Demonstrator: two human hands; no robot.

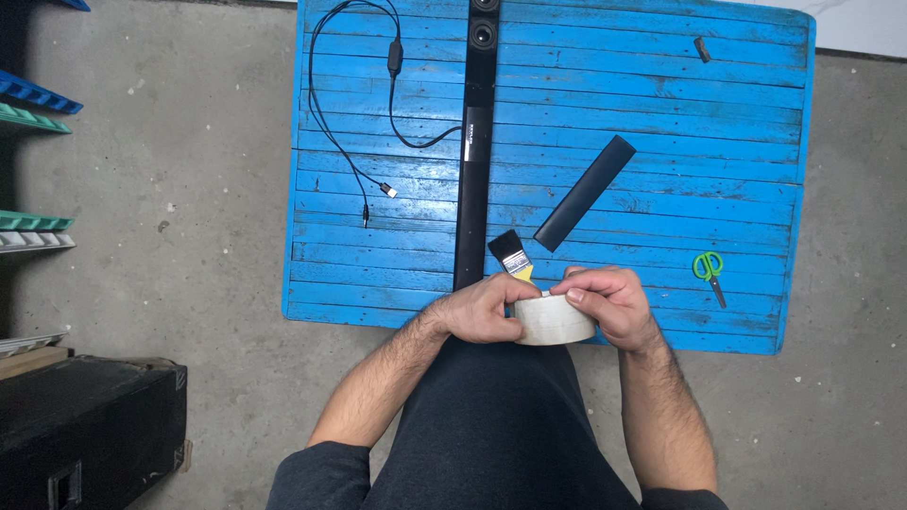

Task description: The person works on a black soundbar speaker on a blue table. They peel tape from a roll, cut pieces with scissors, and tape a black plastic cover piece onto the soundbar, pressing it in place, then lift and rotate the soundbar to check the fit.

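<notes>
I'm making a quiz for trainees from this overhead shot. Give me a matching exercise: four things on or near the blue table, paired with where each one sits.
Things:
1. scissors
2. roll of tape
3. cable
4. paintbrush

Places:
A. just beyond the hands, beside the long black bar
B. between the left hand and right hand
C. near the table's right edge
D. left part of the table

Pairs: 1-C, 2-B, 3-D, 4-A

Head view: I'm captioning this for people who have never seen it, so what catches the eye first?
The bright blue slatted wooden board on the grey concrete floor dominates. At its near edge, the left hand and right hand grip a roll of pale tape. A long black bar runs up the board, with green-handled scissors at the right.
</notes>
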